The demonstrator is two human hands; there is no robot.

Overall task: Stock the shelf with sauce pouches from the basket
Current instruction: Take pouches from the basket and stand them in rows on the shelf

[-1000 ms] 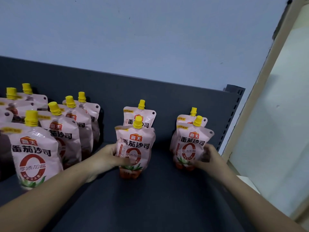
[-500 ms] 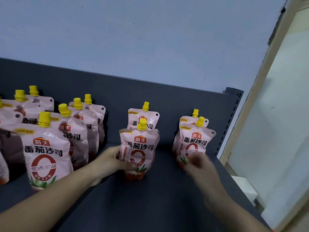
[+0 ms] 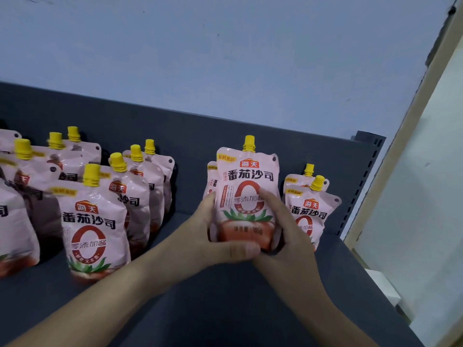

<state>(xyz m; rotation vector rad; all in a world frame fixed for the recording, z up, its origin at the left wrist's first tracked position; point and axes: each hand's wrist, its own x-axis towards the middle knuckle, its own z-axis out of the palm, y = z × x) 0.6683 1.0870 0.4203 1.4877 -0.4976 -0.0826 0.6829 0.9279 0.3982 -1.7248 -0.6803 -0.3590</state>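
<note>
Well out to the left of my left hand, a cluster of sauce pouches (image 3: 140,189) stands upright on the dark shelf (image 3: 225,309). They are pink packs with yellow caps, set in rows running toward the back panel (image 3: 175,126). The front pouch (image 3: 94,221) of the nearest row stands close beside my left forearm, its red ring and label facing me. My left hand (image 3: 213,236) grasps the held pouch (image 3: 246,181) low on its left edge, fingers curled behind it and thumb laid across the front of its base, so I cannot tell whether the base touches the shelf. The held pouch is upright between both hands, label toward me, yellow cap on top. Just behind it, above my left fingers, a rear pouch (image 3: 211,179) shows only a strip of its left side. My right hand (image 3: 285,231) grasps the same held pouch at its right edge, thumb pressed on the red ring on its front, fingers wrapped out of sight behind. Just right of my right hand a pair of pouches (image 3: 312,211) stands one behind the other, the front one partly covered by that hand. Farther right the slotted upright (image 3: 368,176) closes the shelf end, and a pale blue wall (image 3: 225,58) rises above the back panel.
</note>
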